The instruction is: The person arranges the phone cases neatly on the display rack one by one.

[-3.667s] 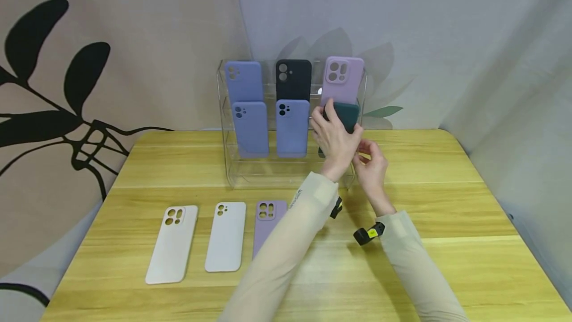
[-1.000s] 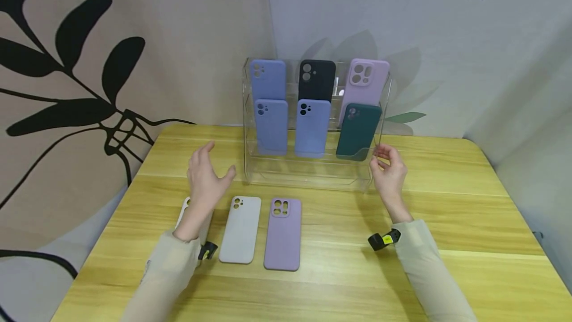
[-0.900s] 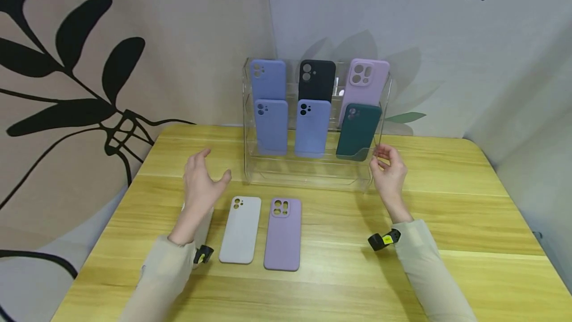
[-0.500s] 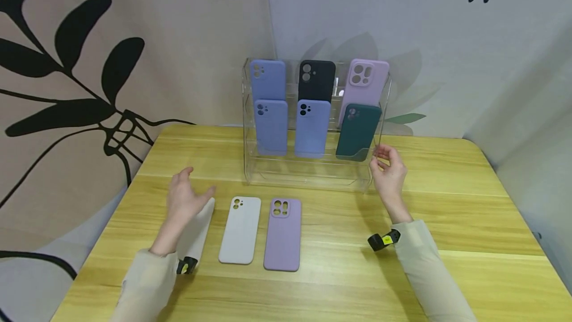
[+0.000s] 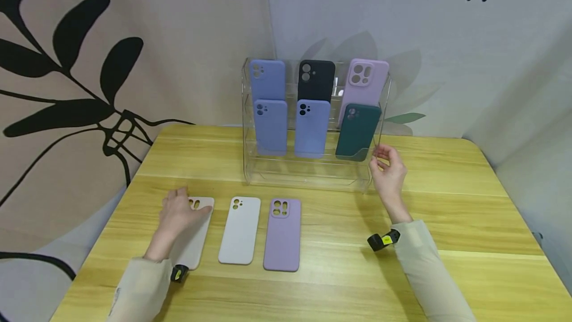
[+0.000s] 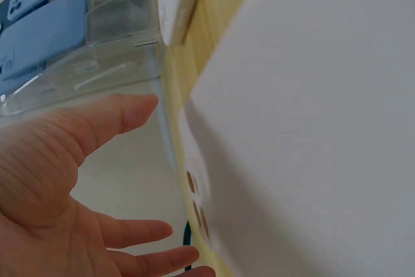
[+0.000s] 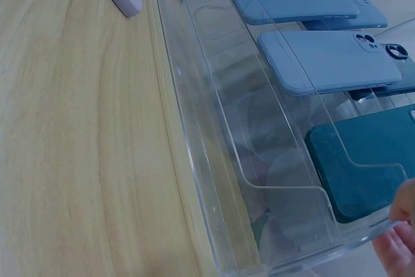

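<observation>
My left hand (image 5: 176, 215) is over the upper part of a white phone case (image 5: 194, 242) at the left of the table, thumb and fingers spread apart. In the left wrist view the case (image 6: 311, 128) fills the right side, and a gap shows between it and the thumb. At the right side of a clear acrylic display rack (image 5: 308, 178), my right hand (image 5: 389, 178) pinches the rack's side edge between thumb and fingers. Close by, a dark green phone case (image 5: 359, 130) leans in the rack's lower row.
A second white case (image 5: 240, 235) and a purple case (image 5: 282, 240) lie flat on the wooden table (image 5: 339, 272). In the rack's lower row stand two blue cases (image 5: 271, 130). Behind them are a blue case (image 5: 267, 78), a black case (image 5: 316, 79) and a lilac case (image 5: 366, 91).
My left hand has let go of the green case in the rack, moved left and come down to the white case. My right hand has stayed at the rack's side. The head view has shifted.
</observation>
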{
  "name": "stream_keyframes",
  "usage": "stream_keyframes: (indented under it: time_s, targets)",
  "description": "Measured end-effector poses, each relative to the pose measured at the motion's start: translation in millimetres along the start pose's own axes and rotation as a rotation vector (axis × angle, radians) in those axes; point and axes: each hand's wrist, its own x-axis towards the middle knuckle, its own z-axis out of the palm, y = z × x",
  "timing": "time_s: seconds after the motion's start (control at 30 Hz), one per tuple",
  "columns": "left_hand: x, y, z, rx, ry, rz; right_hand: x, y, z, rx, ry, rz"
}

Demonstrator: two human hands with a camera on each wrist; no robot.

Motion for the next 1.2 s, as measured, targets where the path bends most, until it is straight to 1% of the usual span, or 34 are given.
stream_keyframes:
  time_s: [0.23,0.33,0.37,0.5,0.6,0.7,0.87,1.0,1.1,1.2]
  targets:
    - [-1.0,-1.9,5.5,0.053,-0.039,-0.012,0.4,1,1,0.007,0.010,-0.009]
    - [-0.8,-1.8,8.2,0.080,-0.042,-0.009,0.5,-1,1,0.006,0.011,-0.012]
    - [-0.8,-1.7,8.9,0.088,-0.041,-0.006,0.3,-3,1,0.002,0.011,-0.012]
    - [0.5,-2.1,11.3,0.107,-0.036,0.000,-1.8,-24,-2,-0.016,0.008,-0.009]
    - [1.3,-2.5,12.9,0.107,-0.030,0.002,-3.0,-38,-4,-0.023,0.005,-0.004]
    - [1.8,-2.7,13.7,0.104,-0.028,-0.001,-3.1,-40,-4,-0.009,0.000,-0.010]
    - [1.4,-1.8,12.4,0.104,-0.027,-0.011,-3.2,-39,-5,0.002,-0.003,-0.022]
    - [-0.4,1.5,7.9,0.089,-0.010,-0.014,-3.3,-38,-5,0.005,-0.004,-0.019]
    - [-0.5,3.7,5.1,0.066,0.016,-0.004,-3.1,-38,-5,0.013,-0.006,-0.009]
    - [1.1,6.5,2.6,0.046,0.039,0.008,-1.6,-24,-3,0.015,-0.005,0.001]
